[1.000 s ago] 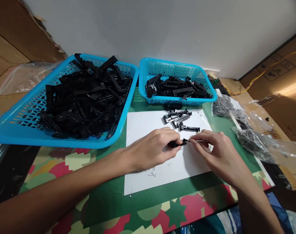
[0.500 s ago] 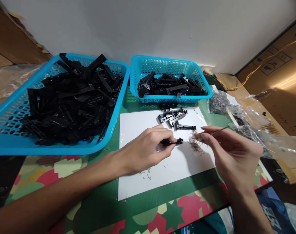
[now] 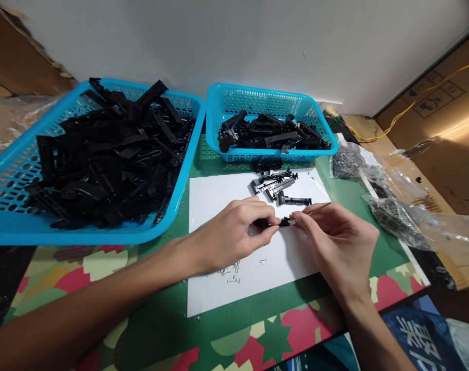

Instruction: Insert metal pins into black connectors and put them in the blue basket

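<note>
Over the white sheet (image 3: pixel 219 201), my left hand (image 3: pixel 240 232) pinches a small black plastic part (image 3: pixel 284 221), whose right end pokes out past the fingertips. My right hand (image 3: pixel 333 237) is closed on a thin metal tool (image 3: pixel 318 207), its fingertips right at that protruding end. Whether the tool's tip touches the part is too small to tell. My right hand mostly covers a heap of tiny springs. Small bent wires (image 3: pixel 233 280) lie below my left wrist. Behind the hands, several black plastic parts (image 3: pixel 281 186) rest on the sheet.
A large blue basket (image 3: pixel 191 170) heaped with black parts stands left. A smaller blue basket (image 3: pixel 271 93) with similar parts sits at the back against the wall. Plastic bags of small metal pieces (image 3: pixel 346 161) lie on the right, near a yellow cable (image 3: pixel 397 119).
My right hand has moved left with the thin tool, from the spring heap to the end of the black part. My left hand keeps its hold in nearly the same place.
</note>
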### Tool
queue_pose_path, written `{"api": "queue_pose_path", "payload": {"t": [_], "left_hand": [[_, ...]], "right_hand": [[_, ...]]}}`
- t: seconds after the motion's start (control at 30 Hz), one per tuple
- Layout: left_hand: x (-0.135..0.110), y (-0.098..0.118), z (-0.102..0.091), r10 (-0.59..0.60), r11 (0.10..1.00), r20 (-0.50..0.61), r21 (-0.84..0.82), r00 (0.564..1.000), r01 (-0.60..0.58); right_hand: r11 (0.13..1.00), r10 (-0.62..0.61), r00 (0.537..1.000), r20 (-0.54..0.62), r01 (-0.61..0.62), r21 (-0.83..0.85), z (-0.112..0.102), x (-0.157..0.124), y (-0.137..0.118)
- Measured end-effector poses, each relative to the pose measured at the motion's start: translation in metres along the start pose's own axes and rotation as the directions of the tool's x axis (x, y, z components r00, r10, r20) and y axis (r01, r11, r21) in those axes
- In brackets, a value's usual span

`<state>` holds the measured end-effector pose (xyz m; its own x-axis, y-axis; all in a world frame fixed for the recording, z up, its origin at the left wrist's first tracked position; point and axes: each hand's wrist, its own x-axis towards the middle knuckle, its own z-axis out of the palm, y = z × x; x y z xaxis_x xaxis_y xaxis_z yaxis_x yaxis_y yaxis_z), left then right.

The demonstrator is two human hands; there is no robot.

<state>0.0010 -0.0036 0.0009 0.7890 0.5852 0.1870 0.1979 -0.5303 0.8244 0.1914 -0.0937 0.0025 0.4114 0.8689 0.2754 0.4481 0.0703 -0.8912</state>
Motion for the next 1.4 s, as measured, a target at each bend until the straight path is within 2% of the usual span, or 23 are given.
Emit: {"api": "queue_pose_path", "payload": {"t": [0.23, 0.47, 0.6, 0.67, 0.8, 0.83, 0.9, 0.97, 1.0, 1.03, 1.2, 1.4], "left_hand": [[0.0, -0.001, -0.001, 0.022, 1.0, 0.014, -0.018, 1.0, -0.021], [0.001, 0.001, -0.002, -0.001, 0.999, 0.022, -0.055, 1.0, 0.002], [0.002, 0.002, -0.001, -0.018, 0.997, 0.011, -0.068, 1.0, 0.019], [0.002, 0.003, -0.001, -0.038, 0.997, -0.009, -0.064, 0.999, 0.037], [0.001, 0.005, 0.0, -0.08, 0.991, -0.062, -0.109, 0.995, 0.073], [0.001, 0.005, 0.001, -0.085, 0.988, -0.078, -0.133, 0.993, 0.074], [0.001, 0.004, 0.001, -0.096, 0.982, -0.126, -0.172, 0.987, 0.074], [0.001, 0.003, 0.0, -0.12, 0.978, -0.18, -0.191, 0.976, 0.085], [0.001, 0.002, 0.0, -0.132, 0.976, -0.196, -0.197, 0.972, 0.092], [0.001, 0.001, 0.0, -0.14, 0.974, -0.203, -0.206, 0.969, 0.097], [0.001, -0.002, 0.0, -0.105, 0.97, -0.196, -0.237, 0.975, 0.056], [0.001, 0.001, -0.001, -0.094, 0.97, -0.168, -0.238, 0.981, 0.052]], "right_hand": [[0.998, 0.056, 0.998, 0.01, -0.055, -0.018, -0.001, 0.0, -0.001], [0.997, 0.046, 0.998, 0.041, -0.043, -0.071, -0.002, -0.004, -0.004], [0.998, 0.045, 0.997, 0.065, -0.043, -0.04, -0.003, -0.003, -0.001], [1.0, 0.027, 0.995, 0.092, -0.026, -0.011, -0.004, -0.002, 0.0], [0.993, -0.106, 0.994, 0.036, 0.108, -0.058, -0.01, -0.008, -0.01], [0.985, -0.138, 0.988, 0.075, 0.145, -0.092, -0.012, -0.012, -0.014], [0.971, -0.145, 0.946, 0.29, 0.192, -0.142, -0.015, -0.018, -0.021], [0.969, -0.066, 0.847, 0.528, 0.18, -0.167, -0.015, -0.024, -0.025], [0.971, -0.018, 0.806, 0.592, 0.154, -0.18, -0.013, -0.026, -0.026], [0.972, 0.023, 0.787, 0.616, 0.126, -0.197, -0.011, -0.028, -0.026], [0.961, 0.081, 0.805, 0.588, 0.093, -0.261, 0.0, -0.034, -0.017], [0.946, 0.097, 0.755, 0.648, 0.132, -0.296, 0.002, -0.036, -0.015]]}}
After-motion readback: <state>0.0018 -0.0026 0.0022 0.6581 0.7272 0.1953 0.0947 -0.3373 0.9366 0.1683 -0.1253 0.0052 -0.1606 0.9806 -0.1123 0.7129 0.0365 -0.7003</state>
